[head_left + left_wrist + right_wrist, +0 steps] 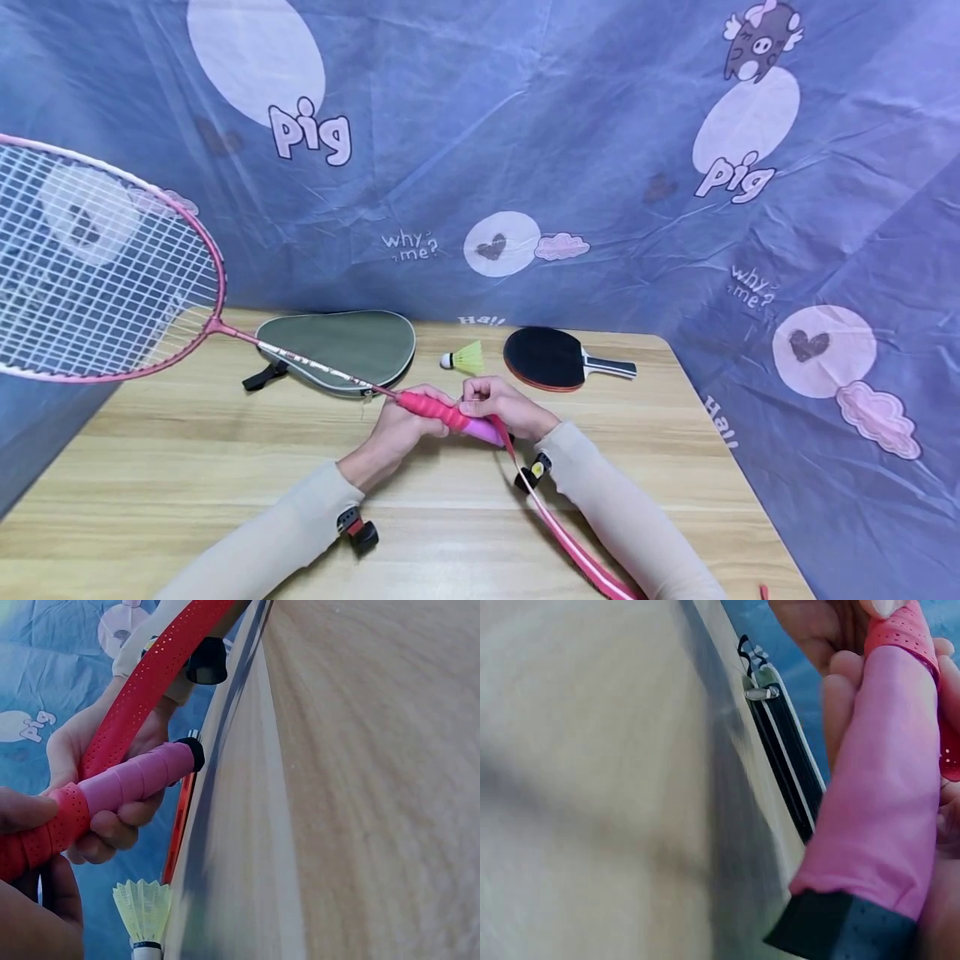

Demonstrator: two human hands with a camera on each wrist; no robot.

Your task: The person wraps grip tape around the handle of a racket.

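Left hand [401,427] is gripping the badminton racket [315,365] by its handle [435,408] just below mid-view, racket pointing to 10 o'clock. Right hand [501,405] is pinching red tape [150,682] against the handle, loose end trailing to 5 o'clock. Shuttlecock [467,358] is lying at the handle's 12 o'clock, paddle [546,357] at 2.

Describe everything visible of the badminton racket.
The badminton racket slants above the table, its white-strung head cut by the head view's left edge. It has a pink-and-white frame, a pink shaft with a white lettered section, and a purplish-pink handle ending in a black cap. Perforated red tape wraps the handle's shaft-side part, its remaining length loose. The left grip holds the taped part; the right grip curls round the handle.
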